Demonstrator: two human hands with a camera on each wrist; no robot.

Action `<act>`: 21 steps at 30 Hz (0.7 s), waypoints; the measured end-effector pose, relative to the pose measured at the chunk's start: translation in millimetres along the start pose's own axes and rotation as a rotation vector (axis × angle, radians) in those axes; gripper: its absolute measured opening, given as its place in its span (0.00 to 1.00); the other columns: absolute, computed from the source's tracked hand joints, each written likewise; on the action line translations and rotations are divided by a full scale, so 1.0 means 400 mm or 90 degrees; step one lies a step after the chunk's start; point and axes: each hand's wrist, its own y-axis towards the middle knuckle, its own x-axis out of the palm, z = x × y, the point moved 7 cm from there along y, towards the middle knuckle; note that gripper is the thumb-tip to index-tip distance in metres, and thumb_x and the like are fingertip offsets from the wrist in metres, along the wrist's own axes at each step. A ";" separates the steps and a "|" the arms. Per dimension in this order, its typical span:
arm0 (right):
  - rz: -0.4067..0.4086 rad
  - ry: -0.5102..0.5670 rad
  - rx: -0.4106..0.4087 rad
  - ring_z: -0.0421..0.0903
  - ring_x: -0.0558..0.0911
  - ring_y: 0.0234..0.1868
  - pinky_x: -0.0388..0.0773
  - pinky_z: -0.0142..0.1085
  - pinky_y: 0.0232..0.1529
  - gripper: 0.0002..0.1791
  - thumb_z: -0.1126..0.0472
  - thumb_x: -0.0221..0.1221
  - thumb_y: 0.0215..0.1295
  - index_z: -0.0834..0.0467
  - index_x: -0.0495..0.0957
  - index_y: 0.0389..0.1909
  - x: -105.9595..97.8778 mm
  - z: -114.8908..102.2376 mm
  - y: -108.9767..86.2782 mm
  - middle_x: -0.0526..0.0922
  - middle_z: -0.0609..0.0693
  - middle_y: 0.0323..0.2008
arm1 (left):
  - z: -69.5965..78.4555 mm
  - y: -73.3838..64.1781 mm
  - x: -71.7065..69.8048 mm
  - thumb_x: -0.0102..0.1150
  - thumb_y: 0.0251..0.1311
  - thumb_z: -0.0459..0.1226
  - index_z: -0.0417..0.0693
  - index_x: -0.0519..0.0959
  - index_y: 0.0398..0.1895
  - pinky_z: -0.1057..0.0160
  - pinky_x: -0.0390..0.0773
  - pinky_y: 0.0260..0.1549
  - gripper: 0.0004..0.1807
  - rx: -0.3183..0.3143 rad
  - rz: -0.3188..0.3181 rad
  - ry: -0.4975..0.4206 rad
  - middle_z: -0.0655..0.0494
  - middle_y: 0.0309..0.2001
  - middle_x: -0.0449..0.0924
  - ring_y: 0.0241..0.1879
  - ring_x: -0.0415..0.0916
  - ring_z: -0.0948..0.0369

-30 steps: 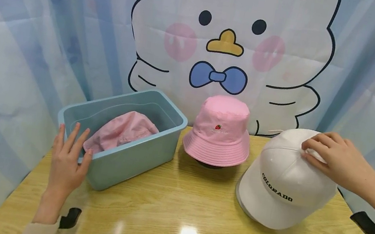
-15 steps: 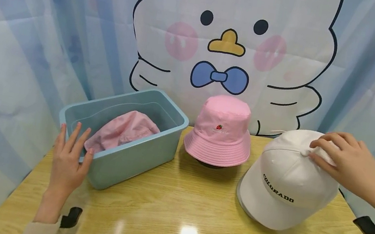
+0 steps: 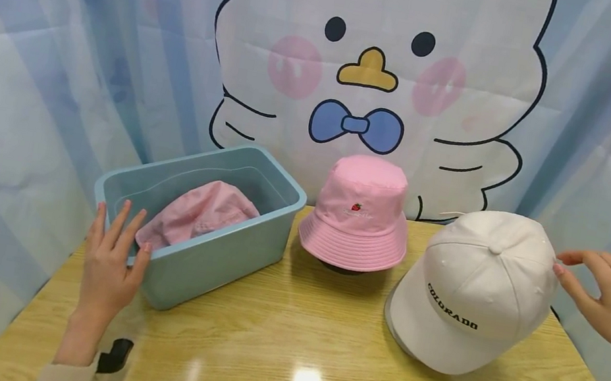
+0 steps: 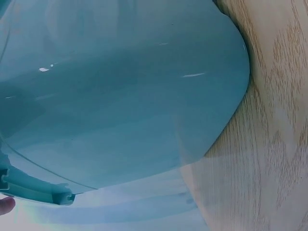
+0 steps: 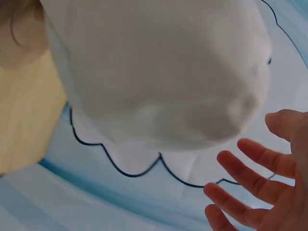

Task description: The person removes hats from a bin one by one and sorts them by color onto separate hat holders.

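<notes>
A yellowish wooden table (image 3: 256, 349) with visible grain and a glossy top carries everything. The pink bucket hat (image 3: 357, 219) is near its far edge, a dark base (image 3: 344, 270) showing under the brim. Left of the bucket hat, a blue-green plastic bin (image 3: 222, 264) stands upright, angled, its far corner just beside the brim. Right of the bucket hat and nearer the viewer sits a white cap (image 3: 475, 291), peak forward.
</notes>
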 end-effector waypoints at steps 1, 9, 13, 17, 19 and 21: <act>-0.010 0.013 0.017 0.65 0.72 0.37 0.67 0.55 0.32 0.17 0.57 0.51 0.63 0.69 0.73 0.39 0.011 0.007 -0.008 0.76 0.69 0.37 | 0.001 0.000 -0.001 0.34 0.64 0.53 0.39 0.69 0.57 0.39 0.46 0.62 0.31 0.000 0.001 0.001 0.34 0.59 0.64 0.65 0.47 0.35; 0.008 0.051 0.082 0.64 0.70 0.33 0.65 0.52 0.27 0.14 0.60 0.48 0.65 0.70 0.69 0.36 0.067 0.036 -0.042 0.72 0.71 0.36 | 0.002 -0.001 0.000 0.35 0.63 0.52 0.39 0.70 0.56 0.41 0.47 0.62 0.30 0.003 0.004 0.003 0.34 0.59 0.65 0.64 0.48 0.35; 0.054 0.043 0.062 0.65 0.69 0.32 0.63 0.53 0.28 0.09 0.66 0.48 0.64 0.70 0.69 0.33 0.067 0.044 -0.047 0.72 0.71 0.34 | 0.000 -0.002 0.003 0.34 0.64 0.53 0.40 0.69 0.57 0.41 0.46 0.63 0.30 0.002 0.002 0.004 0.34 0.58 0.65 0.64 0.48 0.34; 0.093 0.051 0.054 0.64 0.69 0.33 0.61 0.51 0.27 0.10 0.66 0.47 0.65 0.72 0.70 0.34 0.051 0.045 -0.052 0.72 0.71 0.34 | -0.001 -0.003 0.002 0.34 0.64 0.53 0.40 0.69 0.57 0.41 0.46 0.63 0.30 -0.002 0.002 0.002 0.33 0.58 0.65 0.64 0.48 0.34; 0.115 0.056 0.057 0.64 0.68 0.33 0.61 0.52 0.29 0.12 0.64 0.45 0.66 0.72 0.70 0.35 0.036 0.036 -0.054 0.72 0.71 0.34 | -0.001 -0.002 0.001 0.35 0.64 0.53 0.40 0.69 0.57 0.41 0.46 0.63 0.30 -0.002 0.003 0.000 0.33 0.58 0.65 0.64 0.48 0.34; 0.144 0.057 0.055 0.65 0.67 0.34 0.61 0.53 0.30 0.14 0.63 0.44 0.67 0.73 0.70 0.36 0.014 0.011 -0.053 0.72 0.71 0.34 | 0.001 0.001 -0.001 0.35 0.63 0.52 0.39 0.70 0.57 0.40 0.47 0.62 0.30 0.000 0.006 -0.001 0.33 0.58 0.65 0.64 0.48 0.34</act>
